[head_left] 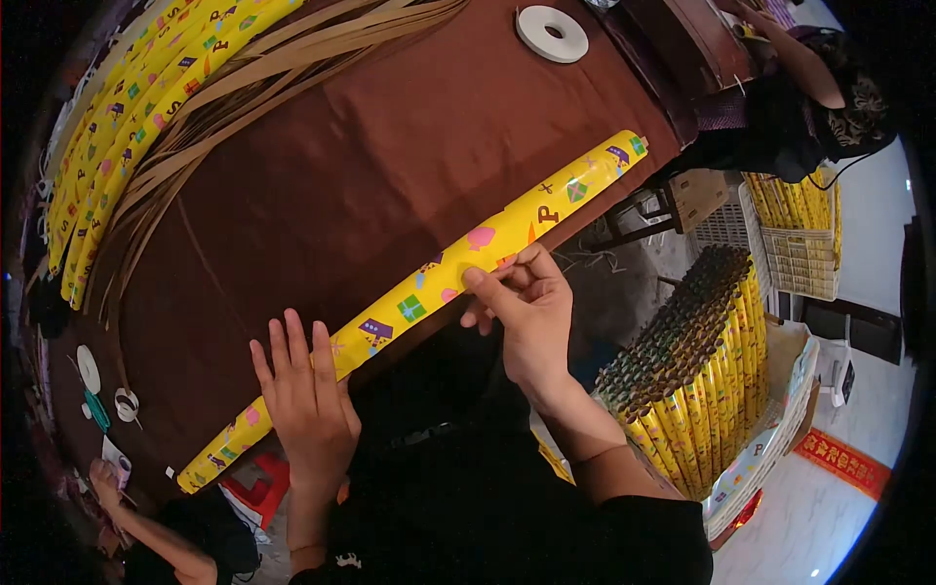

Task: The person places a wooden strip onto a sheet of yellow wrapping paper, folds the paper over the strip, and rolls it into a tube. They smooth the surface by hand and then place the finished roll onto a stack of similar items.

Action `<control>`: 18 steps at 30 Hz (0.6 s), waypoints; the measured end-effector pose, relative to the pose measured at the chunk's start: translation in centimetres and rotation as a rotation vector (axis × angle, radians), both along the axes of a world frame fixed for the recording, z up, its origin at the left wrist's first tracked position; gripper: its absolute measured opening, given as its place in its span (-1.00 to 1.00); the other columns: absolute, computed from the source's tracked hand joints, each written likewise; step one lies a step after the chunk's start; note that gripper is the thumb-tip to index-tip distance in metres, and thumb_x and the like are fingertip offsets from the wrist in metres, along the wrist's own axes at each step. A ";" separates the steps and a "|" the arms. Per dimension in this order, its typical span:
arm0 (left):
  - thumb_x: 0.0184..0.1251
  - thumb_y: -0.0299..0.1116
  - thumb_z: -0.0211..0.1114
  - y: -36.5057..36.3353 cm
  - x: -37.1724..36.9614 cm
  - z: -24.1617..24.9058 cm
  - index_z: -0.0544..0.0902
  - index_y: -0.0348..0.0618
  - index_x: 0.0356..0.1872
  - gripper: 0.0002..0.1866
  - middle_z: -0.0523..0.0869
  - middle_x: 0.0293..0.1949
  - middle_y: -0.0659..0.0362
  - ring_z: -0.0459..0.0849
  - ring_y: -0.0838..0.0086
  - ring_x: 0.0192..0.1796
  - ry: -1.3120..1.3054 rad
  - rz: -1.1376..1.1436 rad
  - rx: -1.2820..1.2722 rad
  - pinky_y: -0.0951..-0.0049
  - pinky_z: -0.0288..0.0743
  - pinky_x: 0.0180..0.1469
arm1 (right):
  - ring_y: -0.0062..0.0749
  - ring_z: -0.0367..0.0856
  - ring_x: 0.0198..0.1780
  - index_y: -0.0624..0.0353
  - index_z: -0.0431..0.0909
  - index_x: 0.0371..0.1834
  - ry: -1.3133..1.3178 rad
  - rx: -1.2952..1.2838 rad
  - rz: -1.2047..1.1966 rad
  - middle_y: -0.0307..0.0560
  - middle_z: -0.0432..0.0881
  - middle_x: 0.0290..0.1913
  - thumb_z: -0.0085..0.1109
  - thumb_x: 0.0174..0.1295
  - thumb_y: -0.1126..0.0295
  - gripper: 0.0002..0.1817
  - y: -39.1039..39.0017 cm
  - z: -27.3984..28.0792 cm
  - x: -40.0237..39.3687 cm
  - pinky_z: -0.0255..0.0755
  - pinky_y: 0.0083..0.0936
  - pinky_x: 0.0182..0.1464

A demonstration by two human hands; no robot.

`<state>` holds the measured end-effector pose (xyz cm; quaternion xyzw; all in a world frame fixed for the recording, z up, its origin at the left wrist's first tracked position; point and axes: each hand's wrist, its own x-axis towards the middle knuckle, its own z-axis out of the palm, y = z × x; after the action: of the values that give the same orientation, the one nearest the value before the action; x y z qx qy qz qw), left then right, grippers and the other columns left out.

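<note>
A long roll of yellow wrapping paper (478,237), printed with gifts, letters and other small pictures, lies slantwise along the front of the brown-covered table (322,195). My left hand (310,414) rests flat across its lower left part, fingers stretched out and slightly apart. On the near side, right of the middle, my right hand (531,317) pinches the edge of the roll between thumb and fingers. Some fingertips of this hand are hidden behind the paper.
Yellow printed strips (146,117) and brown paper strips (253,83) lie at the far left. A white tape roll (538,47) sits at the back. Finished rolls (682,429) fill a basket at right. Other people work at the upper right (838,97) and lower left (161,536).
</note>
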<state>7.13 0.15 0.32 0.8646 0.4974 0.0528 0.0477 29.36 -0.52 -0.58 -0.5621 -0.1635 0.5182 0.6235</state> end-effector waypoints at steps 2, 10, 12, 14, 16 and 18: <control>0.17 -0.56 0.18 0.1 0.0 0.1 0.37 -0.40 0.31 -0.41 0.32 0.37 -0.25 0.26 -0.15 0.43 -0.001 0.005 -0.006 -0.24 0.04 0.43 | -0.59 0.62 -0.54 0.20 0.39 -0.23 0.016 0.018 -0.008 -0.06 0.69 -0.28 0.29 0.22 0.57 -0.78 0.0 -0.1 0.1 0.33 -0.80 -0.58; 0.15 -0.56 0.21 0.0 -0.3 -0.3 0.36 -0.40 0.32 -0.37 0.31 0.38 -0.25 0.24 -0.14 0.44 -0.021 -0.006 0.001 -0.22 0.03 0.44 | -0.39 0.67 -0.51 0.25 0.44 -0.16 0.074 -0.032 0.149 0.07 0.70 -0.24 0.10 0.29 0.54 -0.90 -0.6 0.3 2.2 0.40 -0.70 -0.57; 0.15 -0.56 0.21 0.0 -0.2 -0.3 0.36 -0.40 0.32 -0.38 0.32 0.37 -0.25 0.25 -0.14 0.44 -0.016 -0.003 0.006 -0.22 0.03 0.44 | -0.37 0.68 -0.48 0.27 0.47 -0.16 0.146 -0.031 0.155 0.10 0.70 -0.22 0.05 0.33 0.48 -0.89 -0.6 0.3 3.0 0.43 -0.67 -0.53; 0.15 -0.55 0.21 0.0 -0.2 -0.3 0.37 -0.40 0.31 -0.38 0.32 0.37 -0.24 0.25 -0.14 0.44 -0.016 -0.011 0.012 -0.22 0.03 0.44 | -0.31 0.71 -0.38 0.33 0.54 -0.12 0.161 -0.016 0.202 0.14 0.70 -0.20 -0.05 0.40 0.35 -0.74 -0.8 -0.1 3.9 0.51 -0.59 -0.43; 0.15 -0.56 0.21 0.0 0.0 0.0 0.38 -0.42 0.30 -0.40 0.33 0.37 -0.25 0.26 -0.14 0.44 -0.021 0.007 0.004 -0.21 0.05 0.44 | -0.31 0.71 -0.36 0.34 0.54 -0.08 0.054 -0.043 0.230 0.15 0.70 -0.19 -0.04 0.40 0.34 -0.73 -0.8 0.2 4.1 0.52 -0.58 -0.41; 0.15 -0.56 0.21 -0.1 0.0 -0.1 0.38 -0.42 0.29 -0.40 0.32 0.37 -0.25 0.25 -0.14 0.44 -0.025 0.001 0.013 -0.21 0.05 0.44 | -0.31 0.70 -0.30 0.37 0.53 0.01 -0.033 -0.109 0.313 0.18 0.69 -0.10 -0.01 0.39 0.33 -0.68 -0.7 0.6 4.7 0.54 -0.57 -0.37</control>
<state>7.18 0.05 0.26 0.8639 0.4968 0.0670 0.0482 34.10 -1.21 0.01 -0.5713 -0.2307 0.6078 0.5010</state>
